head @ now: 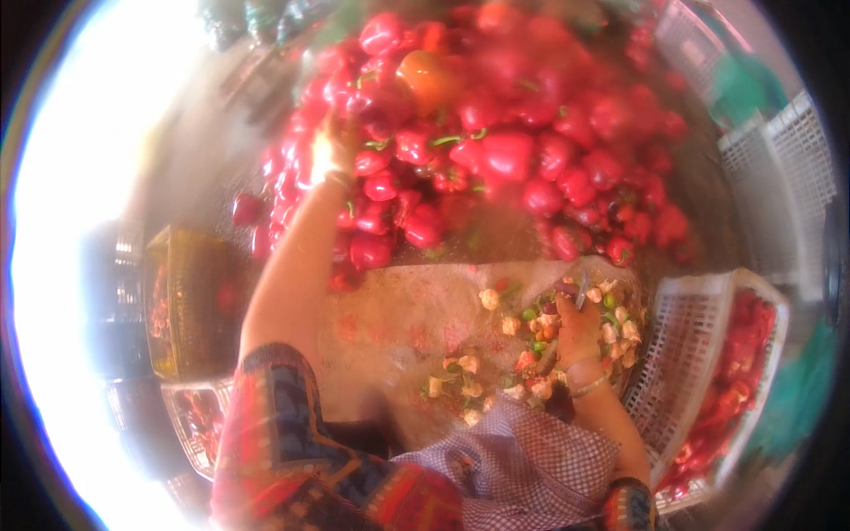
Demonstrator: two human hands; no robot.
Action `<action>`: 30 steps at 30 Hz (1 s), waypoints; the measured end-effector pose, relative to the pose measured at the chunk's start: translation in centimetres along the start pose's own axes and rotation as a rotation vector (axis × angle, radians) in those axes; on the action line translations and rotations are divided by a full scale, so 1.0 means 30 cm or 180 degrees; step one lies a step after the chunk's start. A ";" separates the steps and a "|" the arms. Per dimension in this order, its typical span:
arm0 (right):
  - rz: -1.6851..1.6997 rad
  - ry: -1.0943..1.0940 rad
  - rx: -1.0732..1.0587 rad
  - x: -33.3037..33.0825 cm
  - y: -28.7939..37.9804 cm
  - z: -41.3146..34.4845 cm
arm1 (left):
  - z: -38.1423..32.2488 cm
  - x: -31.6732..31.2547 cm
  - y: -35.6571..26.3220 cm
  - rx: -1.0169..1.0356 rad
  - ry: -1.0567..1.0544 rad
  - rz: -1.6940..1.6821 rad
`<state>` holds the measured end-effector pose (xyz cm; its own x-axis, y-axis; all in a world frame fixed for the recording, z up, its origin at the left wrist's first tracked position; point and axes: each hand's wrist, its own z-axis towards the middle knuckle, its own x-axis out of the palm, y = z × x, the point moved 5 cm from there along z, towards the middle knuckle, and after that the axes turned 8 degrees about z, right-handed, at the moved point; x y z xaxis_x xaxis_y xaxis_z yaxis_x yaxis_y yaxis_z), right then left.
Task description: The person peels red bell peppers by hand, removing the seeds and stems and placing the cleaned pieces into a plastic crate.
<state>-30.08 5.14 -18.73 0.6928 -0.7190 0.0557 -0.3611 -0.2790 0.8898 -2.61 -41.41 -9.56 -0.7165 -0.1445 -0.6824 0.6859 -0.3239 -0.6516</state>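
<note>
My left hand (334, 147) reaches out to the left part of a heap of red bell peppers (508, 156). Bright glare washes over its fingers, so whether they grip a pepper is unclear. Low on the right, my right hand (578, 332) holds what looks like a small knife (583, 290), its grey blade showing beyond the fingers. Around that hand lie pale, cut-out pepper cores (543, 388) with green stems, and some small green and red pieces. They rest on a pale, stained sheet (398, 325) in front of me.
At right stands a white plastic crate (684, 352) holding red peppers (737, 391). A yellowish crate (192, 305) and a white crate (179, 405) with red contents are at left. More white crates (773, 172) stand at far right. One orange pepper (425, 79) tops the heap.
</note>
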 end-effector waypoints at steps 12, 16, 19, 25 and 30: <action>-0.0032 -0.0024 0.0453 0.048 0.015 0.003 | -0.400 0.054 -0.247 0.1641 0.0723 0.0912; -0.0048 -0.0058 0.0736 0.085 0.022 -0.020 | -0.493 0.001 -0.239 0.1252 0.0911 -0.0095; -0.0536 -0.0227 0.0219 -0.005 -0.065 0.003 | -0.380 -0.073 -0.162 0.1054 -0.0313 0.0254; -0.1512 0.0024 -0.0526 -0.131 -0.126 0.012 | -0.059 -0.163 0.363 -0.1118 0.0140 -0.0336; -0.0986 -0.0065 0.0248 -0.063 -0.046 -0.020 | -0.181 -0.035 0.308 -0.0400 0.1373 -0.0428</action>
<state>-30.52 7.27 -19.81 0.7649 -0.6047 -0.2222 -0.1823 -0.5340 0.8256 5.17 -39.16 -16.67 -0.7002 0.3015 -0.6472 0.6197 -0.1936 -0.7606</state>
